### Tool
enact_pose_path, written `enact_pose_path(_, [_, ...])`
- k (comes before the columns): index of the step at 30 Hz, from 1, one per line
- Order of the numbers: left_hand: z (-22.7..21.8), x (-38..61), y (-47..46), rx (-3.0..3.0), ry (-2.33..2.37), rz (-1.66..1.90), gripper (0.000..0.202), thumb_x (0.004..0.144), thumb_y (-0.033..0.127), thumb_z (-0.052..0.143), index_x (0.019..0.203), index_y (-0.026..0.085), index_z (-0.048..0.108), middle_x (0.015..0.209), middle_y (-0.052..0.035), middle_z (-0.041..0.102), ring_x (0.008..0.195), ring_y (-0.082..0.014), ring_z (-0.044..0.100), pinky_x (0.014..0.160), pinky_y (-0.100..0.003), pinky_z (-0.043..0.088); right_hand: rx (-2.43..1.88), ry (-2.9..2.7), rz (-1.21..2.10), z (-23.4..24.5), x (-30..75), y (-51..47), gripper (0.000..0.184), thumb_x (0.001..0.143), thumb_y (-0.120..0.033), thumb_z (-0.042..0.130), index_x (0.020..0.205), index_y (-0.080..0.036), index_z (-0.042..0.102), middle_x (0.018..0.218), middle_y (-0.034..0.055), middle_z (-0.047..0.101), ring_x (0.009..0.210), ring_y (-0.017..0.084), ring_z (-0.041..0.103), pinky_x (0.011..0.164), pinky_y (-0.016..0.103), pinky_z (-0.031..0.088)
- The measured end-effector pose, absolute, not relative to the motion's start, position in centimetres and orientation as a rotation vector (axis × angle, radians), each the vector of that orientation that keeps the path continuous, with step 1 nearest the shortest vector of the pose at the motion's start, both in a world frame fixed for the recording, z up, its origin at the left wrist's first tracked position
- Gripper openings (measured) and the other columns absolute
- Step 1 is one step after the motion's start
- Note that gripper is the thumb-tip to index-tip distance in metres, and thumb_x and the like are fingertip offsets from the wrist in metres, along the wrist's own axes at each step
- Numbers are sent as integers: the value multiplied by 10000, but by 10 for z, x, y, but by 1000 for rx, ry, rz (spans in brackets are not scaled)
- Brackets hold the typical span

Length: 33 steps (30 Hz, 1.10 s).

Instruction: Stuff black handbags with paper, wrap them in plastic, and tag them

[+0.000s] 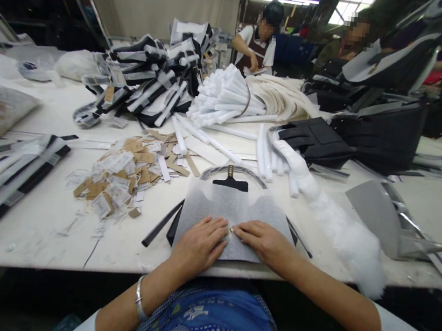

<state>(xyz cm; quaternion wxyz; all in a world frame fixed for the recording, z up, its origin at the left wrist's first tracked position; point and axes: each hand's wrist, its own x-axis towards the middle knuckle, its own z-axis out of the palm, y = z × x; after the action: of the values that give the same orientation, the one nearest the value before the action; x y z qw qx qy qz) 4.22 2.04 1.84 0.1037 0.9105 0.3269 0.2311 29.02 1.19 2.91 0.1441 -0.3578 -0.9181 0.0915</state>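
The grip of the right hand [266,242] is narrow, its fingertips gathered against a small metal clasp [231,230] at a factory bench [44,234]; whether thumb and finger close on it cannot be told, as the thumb is hidden. The left hand [200,241] lies flat, fingers extended, on a pale sheet [203,206] over a black bag [172,231] set at the near edge of the bench, right before the worker. The spread palm appears to steady sheet and bag, leaving the right fingertips free for fine work.

With the clasp as clock centre, the left forearm comes in from between 7 and 8 o'clock, the right from 4, both wrists low. The bag's handle [254,174] arches at 12, seemingly turned away to leave the front clear; a black strap [162,225] pokes out towards 9.

Loose tags [122,174] lie between 9 and 10 o'clock, white stuffing [343,230] at 3, both probably placed for easy reach. Beyond, at 12, white tubes [230,99] sit bundled, likely tied against rolling, and a co-worker [261,43] bends over the bench's far side.
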Motion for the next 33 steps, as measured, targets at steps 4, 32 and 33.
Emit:
enact_pose_path(4, [24,42,19,2726,966,593,248,975,246,480,1167,166,616,1365,-109,615,1309,-241,535,1142,-476,394,-1094,-2788,243,41,290,16,368,976,-187,483,1325,-198,597,1243,120,649,1166,248,567,1027,457,442])
enact_pose_path(32, [19,-4,61,2973,928,404,376,1025,228,371,1321,252,602,1324,10,655,1266,-156,570,1200,-338,292,-1011,-2676,32,2,329,42,637,943,-580,497,1416,-155,512,1460,119,514,1457,298,291,1119,493,404])
enact_pose_path(33, [26,-4,66,2930,941,452,404,1036,220,315,1309,246,611,1285,7,680,1226,-140,599,1144,-291,383,-1032,-2655,68,4,329,44,563,973,-502,494,1407,-145,519,1452,118,523,1451,280,311,1121,469,412])
